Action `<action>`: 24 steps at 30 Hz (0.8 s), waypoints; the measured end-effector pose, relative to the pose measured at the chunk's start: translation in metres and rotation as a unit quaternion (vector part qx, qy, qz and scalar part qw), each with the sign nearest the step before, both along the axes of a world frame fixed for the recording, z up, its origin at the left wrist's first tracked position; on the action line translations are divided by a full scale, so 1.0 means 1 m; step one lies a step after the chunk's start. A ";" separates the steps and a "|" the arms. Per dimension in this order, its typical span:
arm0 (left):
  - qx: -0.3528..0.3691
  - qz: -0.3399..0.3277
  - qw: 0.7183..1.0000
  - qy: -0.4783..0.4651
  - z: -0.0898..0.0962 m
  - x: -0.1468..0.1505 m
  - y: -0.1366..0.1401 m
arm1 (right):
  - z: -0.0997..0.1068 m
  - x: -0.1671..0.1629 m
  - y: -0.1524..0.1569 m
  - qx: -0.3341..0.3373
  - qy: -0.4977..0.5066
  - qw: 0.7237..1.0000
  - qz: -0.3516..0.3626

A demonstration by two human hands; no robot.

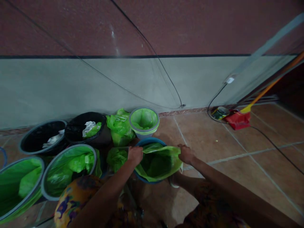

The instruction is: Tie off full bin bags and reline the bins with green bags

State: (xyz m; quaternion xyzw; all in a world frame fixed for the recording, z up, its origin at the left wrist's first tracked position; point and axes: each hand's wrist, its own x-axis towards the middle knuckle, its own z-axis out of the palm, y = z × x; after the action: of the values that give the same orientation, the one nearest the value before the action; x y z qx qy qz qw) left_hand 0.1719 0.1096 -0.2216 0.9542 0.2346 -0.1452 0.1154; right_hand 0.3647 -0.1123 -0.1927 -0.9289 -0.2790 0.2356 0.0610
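Both my hands grip the top edge of a green plastic bag (175,155), stretching its mouth wide above a blue bucket (152,140). My left hand (135,155) is closed on the bag's left edge, and my right hand (186,154) is closed on its right edge. The bag's lower part hangs inside the bucket, whose blue rim shows at the back and along the front. Just behind stands a small grey bin (144,118) lined with green plastic. Left of my left hand lies more crumpled green plastic (116,158).
Green-lined bins (70,171) and black-lined bins (85,128) stand at left, some with crumpled contents. A knotted green bag (120,126) leans by the wall. At right are a red dustpan (238,119), a can (220,112) and a black cable (277,147) across the tiles.
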 end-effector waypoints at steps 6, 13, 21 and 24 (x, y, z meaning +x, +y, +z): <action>-0.069 0.041 0.996 -0.026 0.016 -0.012 0.008 | 0.013 -0.026 0.054 0.013 -0.017 0.974 0.224; -0.302 0.136 0.938 -0.100 0.011 -0.027 0.035 | -0.010 -0.001 0.077 0.146 0.203 0.965 0.074; -0.479 0.274 0.813 -0.184 -0.005 -0.030 0.059 | -0.033 0.023 0.099 0.235 0.422 0.869 -0.106; -0.491 0.326 0.784 -0.194 -0.018 -0.022 0.065 | -0.049 0.031 0.110 0.263 0.399 0.870 -0.122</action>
State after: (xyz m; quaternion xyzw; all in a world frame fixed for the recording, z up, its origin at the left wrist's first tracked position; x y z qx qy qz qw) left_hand 0.1502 0.1750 -0.2393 0.6435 0.4013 -0.0066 0.6518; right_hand 0.3960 -0.0021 -0.2416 -0.7318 -0.1673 0.4948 0.4377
